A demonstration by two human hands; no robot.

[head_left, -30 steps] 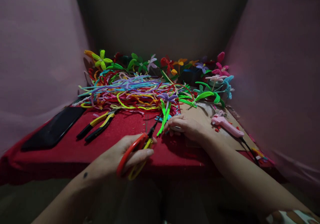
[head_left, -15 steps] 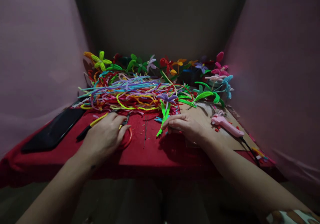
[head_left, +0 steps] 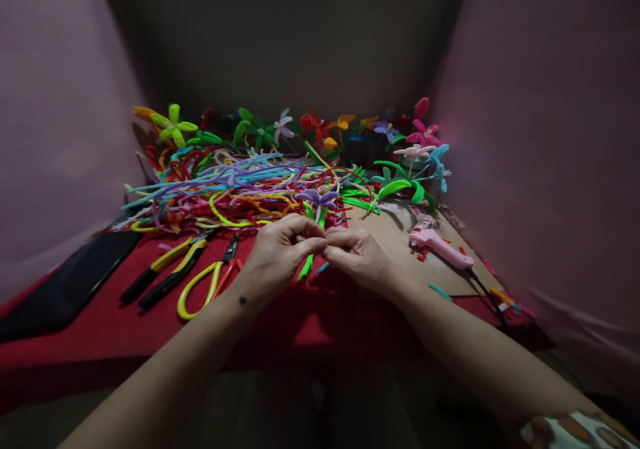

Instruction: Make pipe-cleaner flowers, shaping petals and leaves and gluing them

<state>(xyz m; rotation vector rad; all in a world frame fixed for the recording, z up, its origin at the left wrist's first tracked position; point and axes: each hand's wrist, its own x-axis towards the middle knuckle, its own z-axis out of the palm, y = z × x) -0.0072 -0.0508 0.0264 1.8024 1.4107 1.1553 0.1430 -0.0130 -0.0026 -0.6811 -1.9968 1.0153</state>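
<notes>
My left hand (head_left: 283, 249) and my right hand (head_left: 357, 255) meet at the fingertips over the front middle of the table. Both are closed in a pinch; whatever lies between the fingers is too small or hidden to make out. Just behind them is a purple pipe-cleaner flower (head_left: 317, 199), its green leaves partly covered by my fingers. Bright green ends (head_left: 305, 267) show below the hands. To the left of my left hand lie small scissors or snips (head_left: 215, 279) with yellow and red handles, and black-and-yellow pliers (head_left: 173, 272).
A tangled heap of coloured pipe cleaners (head_left: 235, 189) spreads across the back. Several finished flowers, including a yellow-green one (head_left: 173, 126), stand behind it. On the right a pink glue gun (head_left: 443, 245) rests on a brown board (head_left: 380, 235). A black flat object (head_left: 70, 285) lies far left.
My left hand has moved right, away from the pliers and snips, and now meets my right hand. The view has shifted slightly; the purple flower appears to stay in place.
</notes>
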